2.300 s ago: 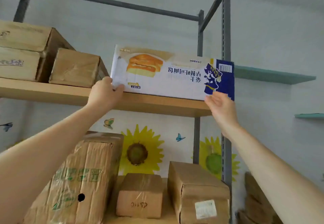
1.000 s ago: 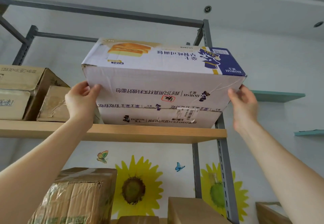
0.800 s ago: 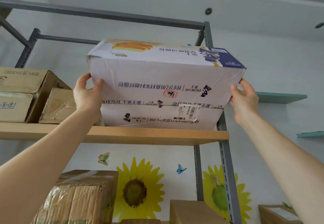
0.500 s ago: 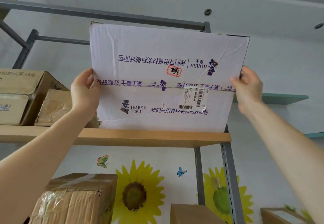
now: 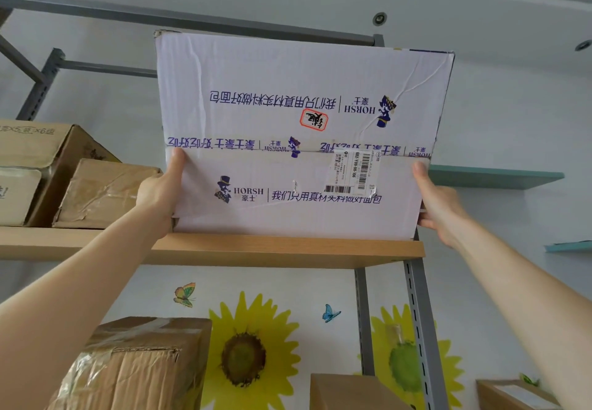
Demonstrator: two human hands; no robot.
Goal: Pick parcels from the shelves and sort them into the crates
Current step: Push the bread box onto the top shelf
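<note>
While the white carton [image 5: 298, 140] is balancing on edge on the top shelf [image 5: 256, 249] at frame centre, the left hand [image 5: 160, 191] and right hand [image 5: 439, 204] are gripping its sides, likely needing even pressure to lift it clear.

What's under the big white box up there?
The wooden shelf board runs just below the white box, gripped at its sides by the left hand and right hand. The box covers the shelf top behind it, so anything there is hidden.
</note>
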